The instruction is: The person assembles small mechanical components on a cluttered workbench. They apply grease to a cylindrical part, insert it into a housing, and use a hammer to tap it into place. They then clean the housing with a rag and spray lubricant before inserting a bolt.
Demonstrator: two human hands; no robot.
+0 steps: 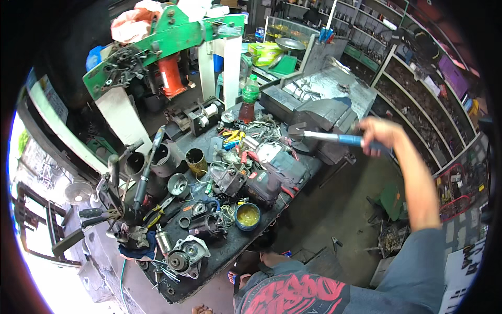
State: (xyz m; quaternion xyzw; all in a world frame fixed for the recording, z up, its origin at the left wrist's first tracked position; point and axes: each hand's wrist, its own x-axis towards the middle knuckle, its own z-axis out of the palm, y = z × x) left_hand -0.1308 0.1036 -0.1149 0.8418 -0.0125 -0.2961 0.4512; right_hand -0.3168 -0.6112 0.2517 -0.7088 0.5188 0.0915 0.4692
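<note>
My right hand (377, 135) is closed around the blue grip of a hammer (329, 137), my arm reaching out to the right. The hammer's bare metal shaft points left, and its head is in front of the big dark bench vise (324, 118). Whether the head touches anything there, I cannot tell. My left hand cannot be made out; only a bit of skin shows beside my shirt, below the bench edge. Nearest my body on the bench stand a dark blue cup of yellowish liquid (248, 215) and a dark rounded motor housing (263, 187).
The dark workbench (219, 267) carries a gear housing (188, 256), yellow-handled pliers (155, 214), cans and a bottle of dark red liquid (247, 104). A green press frame (178, 44) rises behind. Shelves of parts (423, 110) line the right; pliers (337, 243) lie on the floor.
</note>
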